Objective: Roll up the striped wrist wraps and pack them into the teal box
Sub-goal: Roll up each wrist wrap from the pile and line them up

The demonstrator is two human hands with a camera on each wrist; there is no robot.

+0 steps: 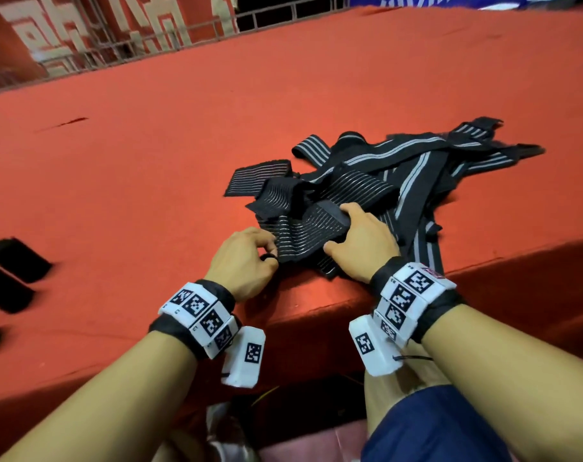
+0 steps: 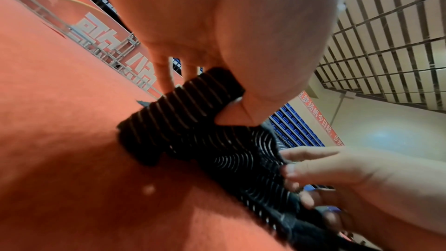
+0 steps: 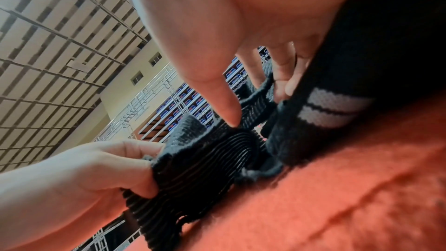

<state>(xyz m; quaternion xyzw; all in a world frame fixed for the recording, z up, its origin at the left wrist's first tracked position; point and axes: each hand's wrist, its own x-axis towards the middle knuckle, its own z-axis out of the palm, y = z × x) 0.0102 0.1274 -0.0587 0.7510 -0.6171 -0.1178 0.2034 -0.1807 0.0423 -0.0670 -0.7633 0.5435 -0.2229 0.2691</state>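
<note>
A tangled pile of black wrist wraps (image 1: pixel 417 168) with grey stripes lies on the red carpeted platform (image 1: pixel 133 168), right of centre. One thin-striped wrap (image 1: pixel 303 235) at the pile's near side stretches between both hands. My left hand (image 1: pixel 270 253) pinches its left end, thumb against fingers (image 2: pixel 205 100), by a small black loop. My right hand (image 1: pixel 340 228) grips the wrap's right part, thumb below and fingers curled over its edge (image 3: pixel 253 100). The same wrap (image 3: pixel 205 159) bunches between the hands. No teal box is in view.
Three dark rolled bundles (image 1: pixel 16 258) lie at the platform's left edge. The platform's front edge (image 1: pixel 317 315) runs just under my wrists, with my knee in blue shorts (image 1: pixel 433 425) below. A metal railing (image 1: pixel 116 45) borders the far side. A broad-striped wrap (image 3: pixel 325 112) lies beside my right hand.
</note>
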